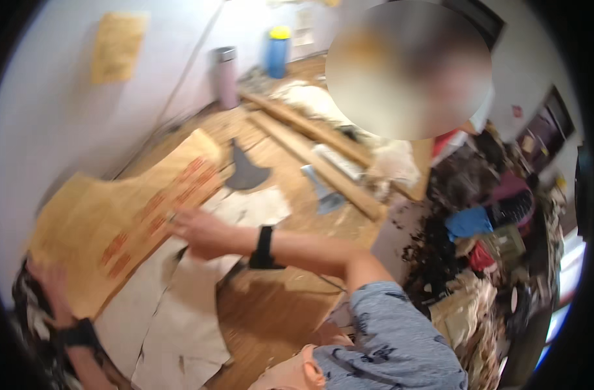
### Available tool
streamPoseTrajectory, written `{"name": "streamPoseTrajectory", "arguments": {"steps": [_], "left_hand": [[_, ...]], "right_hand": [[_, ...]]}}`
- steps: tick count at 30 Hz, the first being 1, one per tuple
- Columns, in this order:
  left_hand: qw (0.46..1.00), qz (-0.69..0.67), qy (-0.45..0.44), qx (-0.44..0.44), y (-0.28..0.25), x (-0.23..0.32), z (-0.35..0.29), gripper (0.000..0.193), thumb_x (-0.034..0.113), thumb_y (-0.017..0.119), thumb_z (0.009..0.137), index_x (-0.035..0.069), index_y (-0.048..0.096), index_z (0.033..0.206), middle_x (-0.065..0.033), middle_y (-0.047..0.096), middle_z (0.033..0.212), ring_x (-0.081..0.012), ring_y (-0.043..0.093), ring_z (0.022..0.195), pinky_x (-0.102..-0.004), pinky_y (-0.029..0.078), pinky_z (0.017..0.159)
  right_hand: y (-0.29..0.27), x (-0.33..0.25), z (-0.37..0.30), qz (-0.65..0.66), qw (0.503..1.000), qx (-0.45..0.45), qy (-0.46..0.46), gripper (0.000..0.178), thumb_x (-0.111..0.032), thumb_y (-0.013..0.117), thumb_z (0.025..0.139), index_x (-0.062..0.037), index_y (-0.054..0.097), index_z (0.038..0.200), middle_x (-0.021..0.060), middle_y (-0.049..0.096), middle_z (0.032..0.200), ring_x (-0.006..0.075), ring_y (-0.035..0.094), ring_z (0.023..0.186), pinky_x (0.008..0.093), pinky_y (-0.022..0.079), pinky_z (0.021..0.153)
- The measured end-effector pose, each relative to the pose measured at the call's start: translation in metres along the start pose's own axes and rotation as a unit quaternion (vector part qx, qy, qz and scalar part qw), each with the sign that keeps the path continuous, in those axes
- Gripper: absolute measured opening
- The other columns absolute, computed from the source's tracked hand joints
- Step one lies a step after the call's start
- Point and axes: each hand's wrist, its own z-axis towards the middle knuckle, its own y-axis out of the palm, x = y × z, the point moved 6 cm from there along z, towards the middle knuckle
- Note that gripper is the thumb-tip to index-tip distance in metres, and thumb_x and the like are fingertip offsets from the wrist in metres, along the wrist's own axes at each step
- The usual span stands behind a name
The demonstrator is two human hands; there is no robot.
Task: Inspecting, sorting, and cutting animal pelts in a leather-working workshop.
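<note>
A large brown paper sheet (82, 224) with red printing spreads across the left of the wooden table. My right hand (206, 234) rests at its near right edge with fingers stretched out over the paper. My left hand (50, 283) is at the sheet's lower left edge, and motion smears its fingers. Whitish flat pieces (186, 318) lie under and beside the brown sheet, split by a dark line. Beyond my right hand is a dark grey curved cut piece (247, 170). Both wrists wear black bands.
Two long wooden strips (310, 159) cross the table's far side near a grey-blue piece (323, 195). A pink bottle (226, 81) and a blue bottle (277, 55) with a yellow lid stand by the wall. Mixed scraps (492, 227) heap up at right. A person (407, 71) is at the back.
</note>
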Motion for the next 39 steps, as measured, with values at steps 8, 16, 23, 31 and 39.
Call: {"name": "streamPoseTrajectory", "arguments": {"steps": [8, 16, 23, 31, 39], "left_hand": [[0.582, 0.714, -0.034, -0.387, 0.151, -0.117, -0.083, 0.073, 0.047, 0.063, 0.068, 0.014, 0.04, 0.128, -0.0174, 0.031, 0.135, -0.0358, 0.022, 0.126, -0.0483, 0.022, 0.1], [0.64, 0.698, -0.022, -0.321, 0.143, -0.133, -0.092, 0.073, 0.043, 0.065, 0.066, 0.013, 0.039, 0.127, -0.0115, 0.038, 0.13, -0.0338, 0.028, 0.121, -0.0449, 0.028, 0.096], [0.624, 0.77, 0.044, -0.127, 0.177, -0.112, -0.079, 0.05, 0.013, 0.054, 0.074, 0.013, 0.045, 0.123, -0.0095, 0.047, 0.12, -0.0322, 0.042, 0.109, -0.0408, 0.039, 0.084], [0.993, 0.078, 0.031, 0.084, 0.144, 0.01, -0.017, 0.022, 0.015, 0.04, 0.09, 0.004, 0.056, 0.097, -0.0015, 0.057, 0.095, -0.0094, 0.051, 0.088, -0.0264, 0.043, 0.077], [0.922, 0.249, 0.165, 0.248, -0.061, 0.197, -0.122, 0.055, -0.009, 0.032, 0.072, 0.0, 0.036, 0.126, -0.0143, 0.046, 0.121, -0.0238, 0.048, 0.11, -0.0329, 0.038, 0.094]], "right_hand": [[0.053, 0.052, 0.031, -0.148, 0.987, -0.062, 0.008, 0.054, -0.013, 0.052, 0.074, -0.0076, 0.037, 0.126, 0.016, 0.038, 0.127, 0.0351, 0.029, 0.122, 0.0479, 0.024, 0.098], [0.066, 0.066, 0.05, -0.161, 0.981, -0.106, 0.017, 0.036, -0.013, 0.046, 0.079, -0.0012, 0.046, 0.114, 0.0149, 0.054, 0.105, 0.0304, 0.045, 0.107, 0.0451, 0.035, 0.086], [0.028, 0.016, 0.048, -0.115, 0.993, -0.003, -0.028, 0.043, 0.001, 0.046, 0.076, 0.0024, 0.04, 0.119, 0.019, 0.057, 0.099, 0.0354, 0.055, 0.09, 0.0382, 0.047, 0.073], [0.006, -0.018, 0.018, -0.06, 0.992, -0.107, -0.033, 0.051, -0.007, 0.053, 0.077, 0.0001, 0.036, 0.125, 0.0212, 0.046, 0.119, 0.0385, 0.041, 0.112, 0.0435, 0.033, 0.095], [-0.035, 0.048, -0.061, -0.073, 0.985, -0.093, 0.122, 0.04, -0.004, 0.054, 0.075, 0.0033, 0.045, 0.114, 0.0216, 0.052, 0.105, 0.0376, 0.047, 0.1, 0.0418, 0.039, 0.085]]}}
